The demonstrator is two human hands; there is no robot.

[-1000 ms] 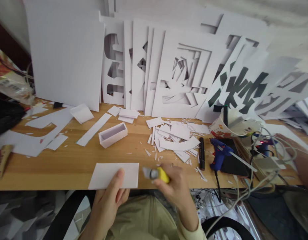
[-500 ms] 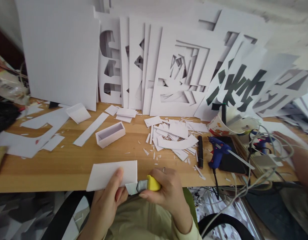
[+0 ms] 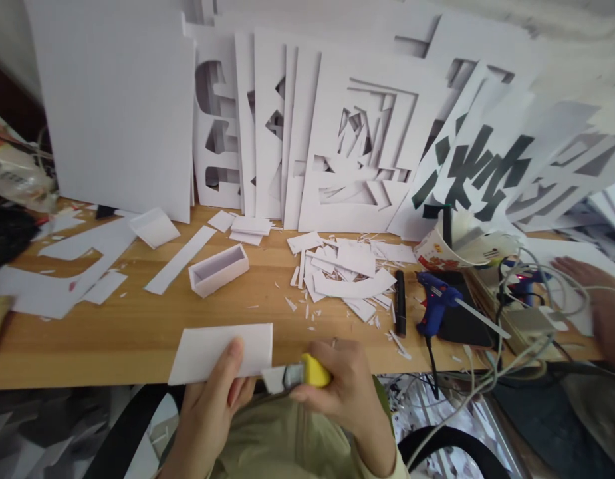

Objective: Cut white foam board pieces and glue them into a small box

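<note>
A flat white rectangle of foam board (image 3: 202,349) is pinched in my left hand (image 3: 215,406), thumb on top and fingers underneath, at the table's front edge. My right hand (image 3: 344,386) is wrapped round the yellow handle of a utility knife (image 3: 316,370). Its wide blade points left and sits close to the board's lower right corner; whether it touches there I cannot tell. Behind the board, a small open white box (image 3: 220,269) stands on the wooden table (image 3: 152,336).
White scraps (image 3: 347,266) lie in a heap mid-table beside a black marker (image 3: 399,303). To the right are a blue glue gun (image 3: 437,299), tangled cables, a paper cup (image 3: 439,243) and another person's hand (image 3: 581,273). Cut-out white boards (image 3: 357,146) lean along the back.
My right hand has drawn the knife a little to the right, away from the board and my left fingers. The other person's hand at the right has shifted slightly.
</note>
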